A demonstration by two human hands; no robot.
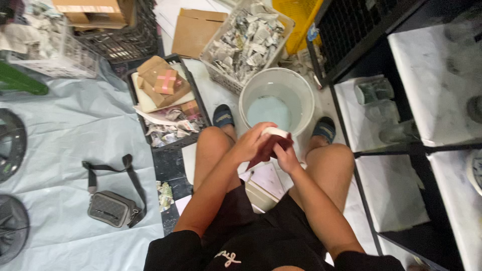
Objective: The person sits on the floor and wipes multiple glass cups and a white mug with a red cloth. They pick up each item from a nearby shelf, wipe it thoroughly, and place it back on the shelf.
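Note:
I sit with my knees apart above a white bucket (301, 88) that holds pale blue liquid. My left hand (251, 143) and my right hand (287, 158) meet just over the bucket's near rim. Between them they hold a small white object (276, 132) wrapped in a dark red cloth (266, 150). The left hand grips the cloth from the left. From below, the right hand pinches the same bundle. Most of the white object is hidden by the fingers.
A black crate (131, 83) with brown parcels and crumpled newspaper stands to the left. A white basket (213, 70) of newspaper scraps sits behind the bucket. A grey shoulder bag (111, 207) lies on a pale blue sheet (70, 130). Black shelving with glassware (374, 90) stands on the right.

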